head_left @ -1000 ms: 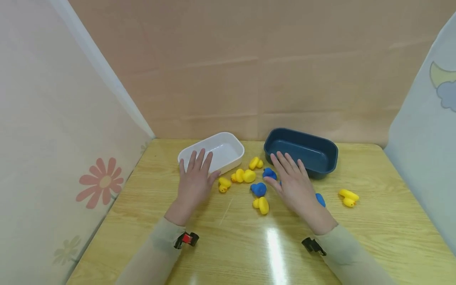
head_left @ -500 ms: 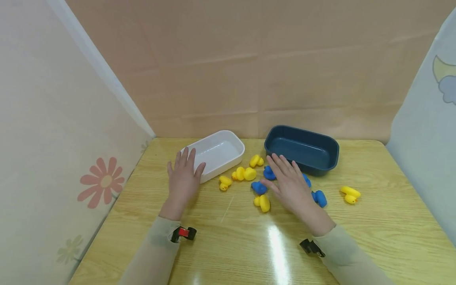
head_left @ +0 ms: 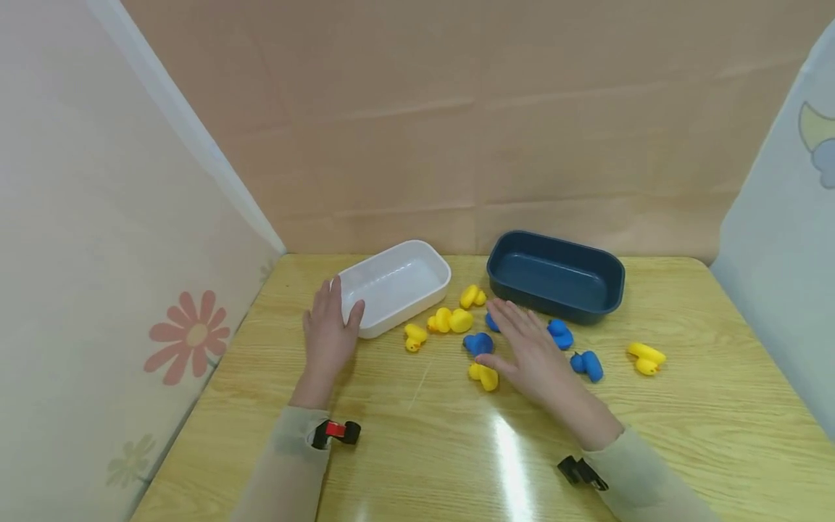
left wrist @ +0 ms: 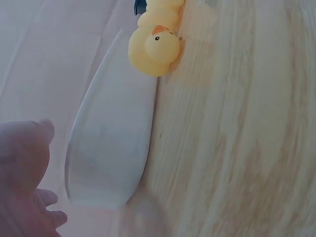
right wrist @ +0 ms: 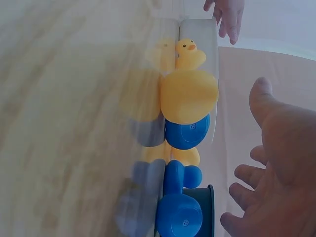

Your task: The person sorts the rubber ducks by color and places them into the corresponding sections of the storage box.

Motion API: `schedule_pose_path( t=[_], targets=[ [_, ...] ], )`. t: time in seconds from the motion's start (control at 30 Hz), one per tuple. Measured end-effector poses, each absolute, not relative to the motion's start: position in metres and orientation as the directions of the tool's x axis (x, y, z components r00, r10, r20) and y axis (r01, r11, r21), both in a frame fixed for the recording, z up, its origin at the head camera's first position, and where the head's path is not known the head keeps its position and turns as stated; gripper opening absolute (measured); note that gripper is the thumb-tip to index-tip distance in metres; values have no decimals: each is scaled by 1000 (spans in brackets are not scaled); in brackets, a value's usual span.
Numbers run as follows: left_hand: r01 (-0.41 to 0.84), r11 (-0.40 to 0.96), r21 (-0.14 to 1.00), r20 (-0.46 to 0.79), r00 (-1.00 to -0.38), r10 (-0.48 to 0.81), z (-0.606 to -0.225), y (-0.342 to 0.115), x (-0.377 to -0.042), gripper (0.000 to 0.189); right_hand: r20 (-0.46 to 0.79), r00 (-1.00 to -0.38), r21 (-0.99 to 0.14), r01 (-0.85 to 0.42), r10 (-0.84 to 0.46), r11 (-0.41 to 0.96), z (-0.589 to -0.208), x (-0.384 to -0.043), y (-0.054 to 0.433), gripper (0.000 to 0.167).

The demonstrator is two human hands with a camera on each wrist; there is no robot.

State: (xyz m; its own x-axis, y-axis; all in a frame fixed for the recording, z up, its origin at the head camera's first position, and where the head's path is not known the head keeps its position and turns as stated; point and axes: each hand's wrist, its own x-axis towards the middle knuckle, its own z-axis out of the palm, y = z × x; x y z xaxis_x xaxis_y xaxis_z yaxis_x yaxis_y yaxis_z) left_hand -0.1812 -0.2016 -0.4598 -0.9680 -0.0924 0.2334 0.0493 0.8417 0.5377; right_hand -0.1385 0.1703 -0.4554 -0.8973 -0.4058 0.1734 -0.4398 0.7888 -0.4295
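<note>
My left hand (head_left: 328,333) is at the left end of the white tray (head_left: 398,286), its fingers extended and fingertips right at the rim. In the left wrist view, this hand (left wrist: 22,173) appears beside the tray's outer wall (left wrist: 111,133). Over the loose toy ducks hovers my right hand (head_left: 531,355), fingers extended and holding nothing. It partly covers a blue duck (head_left: 492,322) in the head view; its thumb overlaps a yellow duck (head_left: 485,378). Another blue duck (head_left: 479,344) lies just left of it. Right of the hand lie two more blue ducks (head_left: 560,334).
A dark blue tray (head_left: 557,277) stands at the back right of the wooden table (head_left: 417,449). Several yellow ducks (head_left: 450,320) lie between the trays, some on their sides. One more yellow duck (head_left: 646,359) lies far right. Cloth walls (head_left: 457,130) enclose the back and sides.
My left hand has shifted left, from over the white tray's front to its left end. The right hand has drawn back slightly, uncovering blue ducks on its right.
</note>
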Motion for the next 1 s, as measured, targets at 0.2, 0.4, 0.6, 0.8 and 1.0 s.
schedule_pose_path(
  t=[0.2, 0.4, 0.6, 0.8, 1.0],
  targets=[
    [23, 798, 603, 206, -970, -127, -467, -203, -183, 77, 171, -901, -497, -428, -398, 755, -461, -129, 170, 104],
    [1, 778, 628, 186, -971, -149, -474, -206, -186, 77, 152, -906, -534, -411, -395, 739, -465, -119, 169, 108],
    [-30, 741, 671, 168, -967, -191, -483, -209, -190, 74, 140, -915, -584, -385, -378, 715, -468, -112, 171, 107],
    [-43, 702, 711, 160, -962, -221, -486, -211, -197, 73, 102, -924, -602, -353, -369, 716, -471, -110, 174, 104],
    [-35, 604, 796, 125, -967, -221, -493, -215, -207, 76, 48, -932, -646, -304, -360, 701, -475, -110, 177, 101]
  ],
)
